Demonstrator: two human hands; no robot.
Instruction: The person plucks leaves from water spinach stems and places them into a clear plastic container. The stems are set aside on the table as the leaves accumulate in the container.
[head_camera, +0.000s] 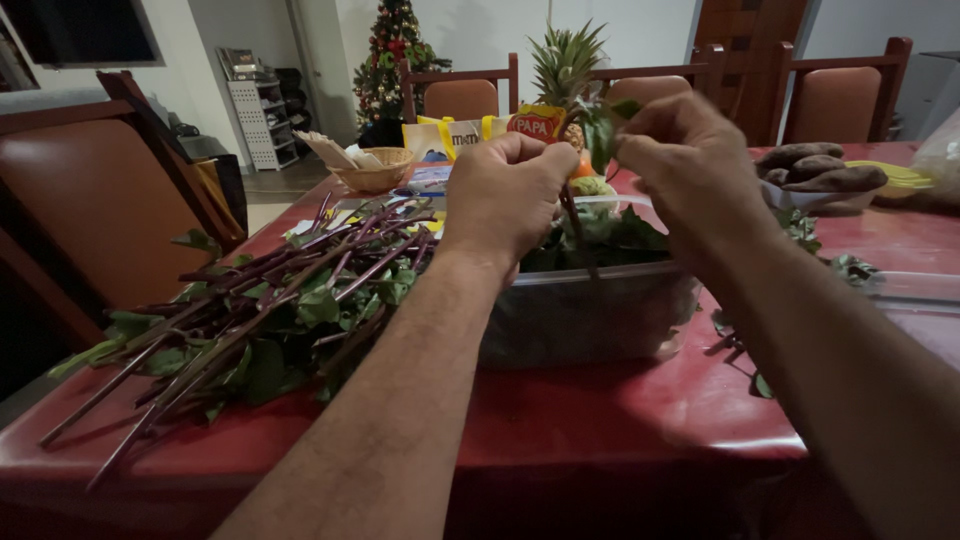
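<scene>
left hand (508, 195) fingers pinching purple stem (572, 215) | right hand (690, 165) fingers gripping its leaf (600, 135) above clear container (590, 310) | risk: stem snapping, leaf dropping onto desk (600, 420)

A home dining room. Wooden chairs (460, 88) with padded backs ring a red desk (600, 420) carrying a pineapple (565, 70) and basket (375, 170). A decorated Christmas tree (393, 60) stands by the wall.
</scene>
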